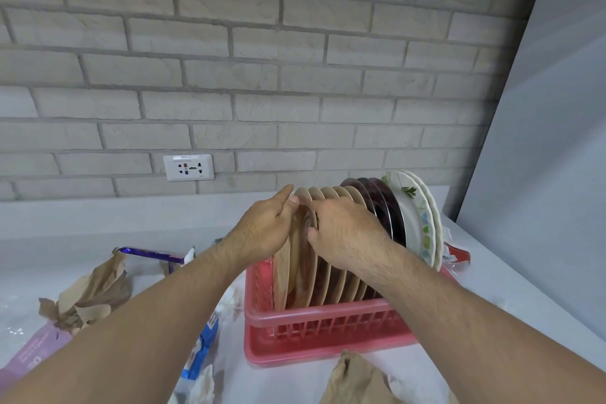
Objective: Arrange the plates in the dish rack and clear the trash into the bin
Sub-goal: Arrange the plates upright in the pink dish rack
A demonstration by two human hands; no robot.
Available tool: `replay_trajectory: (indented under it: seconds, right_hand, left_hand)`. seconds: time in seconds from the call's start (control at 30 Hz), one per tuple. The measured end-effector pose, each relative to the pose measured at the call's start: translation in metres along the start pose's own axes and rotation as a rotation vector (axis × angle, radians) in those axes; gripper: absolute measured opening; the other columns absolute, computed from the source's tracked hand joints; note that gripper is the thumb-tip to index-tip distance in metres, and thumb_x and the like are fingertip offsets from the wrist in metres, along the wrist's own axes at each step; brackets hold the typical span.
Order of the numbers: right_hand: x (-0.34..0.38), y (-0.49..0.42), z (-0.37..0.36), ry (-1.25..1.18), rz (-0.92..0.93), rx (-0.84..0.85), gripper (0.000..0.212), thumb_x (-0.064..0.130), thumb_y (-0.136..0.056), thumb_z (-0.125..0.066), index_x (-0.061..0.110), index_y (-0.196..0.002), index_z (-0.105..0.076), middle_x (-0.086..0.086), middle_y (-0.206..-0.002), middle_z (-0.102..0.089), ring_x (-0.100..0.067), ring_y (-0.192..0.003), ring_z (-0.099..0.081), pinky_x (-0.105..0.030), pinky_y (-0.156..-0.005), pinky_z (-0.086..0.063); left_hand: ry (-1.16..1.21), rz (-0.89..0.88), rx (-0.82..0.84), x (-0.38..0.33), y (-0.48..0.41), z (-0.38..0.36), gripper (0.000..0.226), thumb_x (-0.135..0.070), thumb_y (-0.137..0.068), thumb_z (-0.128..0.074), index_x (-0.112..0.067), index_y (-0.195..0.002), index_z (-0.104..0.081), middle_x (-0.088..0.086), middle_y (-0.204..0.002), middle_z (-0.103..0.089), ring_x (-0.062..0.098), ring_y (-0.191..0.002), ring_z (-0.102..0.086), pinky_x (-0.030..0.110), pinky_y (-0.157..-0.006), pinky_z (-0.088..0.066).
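left hand — fingers clamp clear plate rim | right hand — pinches rim | dish rack near left end

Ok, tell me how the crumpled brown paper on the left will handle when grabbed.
The crumpled brown paper looks light and floppy, so it would probably crush further in a grip. Its creased, matte surface seems unlikely to slip.

I see a white-painted brick wall ahead, with a white plastic wall socket set low in it above the pale grey table. A plain grey panel stands on the right.
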State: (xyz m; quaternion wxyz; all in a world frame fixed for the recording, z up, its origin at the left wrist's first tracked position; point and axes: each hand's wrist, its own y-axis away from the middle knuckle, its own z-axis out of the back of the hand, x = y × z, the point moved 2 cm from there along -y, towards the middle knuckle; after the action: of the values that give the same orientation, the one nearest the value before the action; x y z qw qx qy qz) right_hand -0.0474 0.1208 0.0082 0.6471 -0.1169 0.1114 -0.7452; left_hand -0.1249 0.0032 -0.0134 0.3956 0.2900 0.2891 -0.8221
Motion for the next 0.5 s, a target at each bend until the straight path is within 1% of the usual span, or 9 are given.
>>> replay_trajectory:
  seconds: [0.13, 0.2, 0.27, 0.33, 0.43, 0.47, 0.5]
  right_hand:
    - [0.001, 0.003, 0.005, -0.002, 0.014, 0.008, 0.048, 0.035, -0.093, -0.042, 0.024, -0.140, -0.043, 0.003, -0.120, -0.054, -0.020, -0.119, -0.045, -0.041, -0.109, -0.030]
    - [0.003, 0.005, 0.008, -0.014, 0.007, 0.011, 0.047, 0.034, -0.092, -0.044, 0.023, -0.138, -0.045, 0.003, -0.120, -0.054, -0.020, -0.119, -0.044, -0.040, -0.109, -0.030]
    - [0.004, 0.010, 0.014, -0.063, -0.024, 0.031, 0.040, 0.033, -0.094, -0.047, 0.022, -0.132, -0.049, 0.002, -0.118, -0.053, -0.019, -0.117, -0.045, -0.037, -0.106, -0.035]
    - [0.004, 0.015, 0.019, -0.091, -0.044, 0.043, 0.034, 0.032, -0.095, -0.049, 0.020, -0.127, -0.052, 0.002, -0.111, -0.054, -0.017, -0.109, -0.047, -0.034, -0.099, -0.039]
    - [0.004, 0.018, 0.021, -0.113, -0.056, 0.052, 0.030, 0.032, -0.094, -0.052, 0.018, -0.120, -0.054, 0.006, -0.097, -0.047, -0.014, -0.096, -0.047, -0.029, -0.082, -0.041]
    - [0.004, 0.019, 0.022, -0.124, -0.064, 0.059, 0.029, 0.031, -0.094, -0.053, 0.017, -0.120, -0.054, 0.006, -0.095, -0.045, -0.014, -0.093, -0.048, -0.028, -0.077, -0.040]
    - [0.003, 0.019, 0.023, -0.130, -0.070, 0.065, 0.030, 0.031, -0.094, -0.054, 0.017, -0.120, -0.054, 0.007, -0.095, -0.044, -0.013, -0.091, -0.047, -0.027, -0.075, -0.038]
  left_hand:
    - [-0.026, -0.002, 0.001, -0.001, 0.002, -0.001, 0.051, -0.044, -0.103, -0.025, -0.028, -0.151, -0.025, 0.005, -0.149, -0.043, 0.019, -0.138, -0.037, 0.020, -0.102, -0.024]
    - [-0.033, -0.010, -0.001, -0.004, 0.002, 0.000, 0.050, -0.042, -0.103, -0.026, -0.027, -0.150, -0.027, 0.005, -0.147, -0.045, 0.019, -0.137, -0.039, 0.021, -0.103, -0.025]
    - [-0.029, -0.020, -0.013, -0.008, 0.002, 0.001, 0.047, -0.041, -0.104, -0.026, -0.026, -0.147, -0.034, 0.004, -0.141, -0.051, 0.019, -0.130, -0.045, 0.022, -0.100, -0.030]
    - [-0.024, -0.017, -0.019, -0.010, 0.000, 0.001, 0.044, -0.039, -0.104, -0.027, -0.025, -0.144, -0.040, 0.003, -0.138, -0.054, 0.018, -0.126, -0.047, 0.021, -0.095, -0.030]
    - [-0.034, -0.008, -0.028, -0.011, -0.001, 0.001, 0.044, -0.039, -0.104, -0.027, -0.026, -0.144, -0.039, 0.001, -0.143, -0.049, 0.017, -0.132, -0.043, 0.020, -0.096, -0.026]
    - [-0.038, -0.009, -0.028, -0.012, -0.001, 0.001, 0.044, -0.039, -0.104, -0.028, -0.026, -0.144, -0.040, 0.001, -0.142, -0.050, 0.017, -0.131, -0.043, 0.020, -0.096, -0.026]
    - [-0.043, -0.010, -0.028, -0.012, -0.001, 0.001, 0.043, -0.038, -0.104, -0.028, -0.026, -0.143, -0.041, 0.001, -0.142, -0.050, 0.017, -0.131, -0.044, 0.020, -0.096, -0.027]
